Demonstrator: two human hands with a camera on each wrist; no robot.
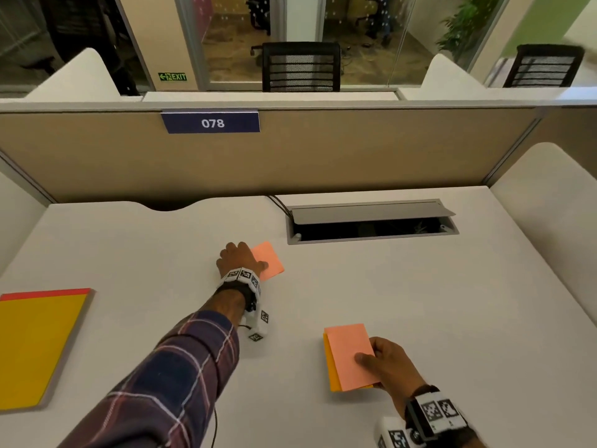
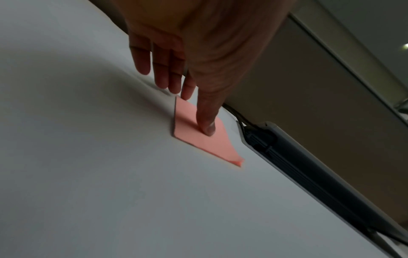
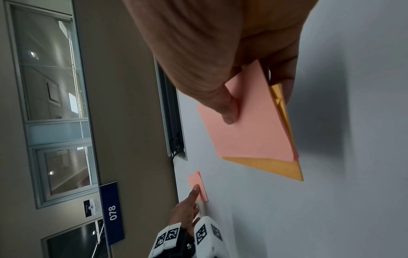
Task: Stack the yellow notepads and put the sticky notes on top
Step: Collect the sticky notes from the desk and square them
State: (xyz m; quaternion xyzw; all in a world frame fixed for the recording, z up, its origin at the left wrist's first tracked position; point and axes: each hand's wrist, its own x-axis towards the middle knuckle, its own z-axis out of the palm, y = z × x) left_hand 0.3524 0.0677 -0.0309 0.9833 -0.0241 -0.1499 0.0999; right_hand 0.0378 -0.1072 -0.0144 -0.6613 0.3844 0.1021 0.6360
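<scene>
The desk (image 1: 420, 286) is carrying everything here, and at its left edge the big yellow notepad (image 1: 35, 347) with the red strip is lying flat, waiting. Nearer the middle, the right hand (image 1: 391, 363) is pinching two small pads together, a pink pad (image 1: 350, 354) over an orange pad (image 1: 332, 373), thumb on top, fingers underneath, lifted just off the surface. Further back, near the cable tray (image 1: 371, 221), the left hand (image 1: 237, 258) is reaching out to the last pink pad (image 1: 268, 260), thumb pressing down on its face, fingers straight at its far edge, nothing closed round it yet. Best move, I'd say: slide it free, pinch the edge, keep it level, then carry everything across to the notepad.
</scene>
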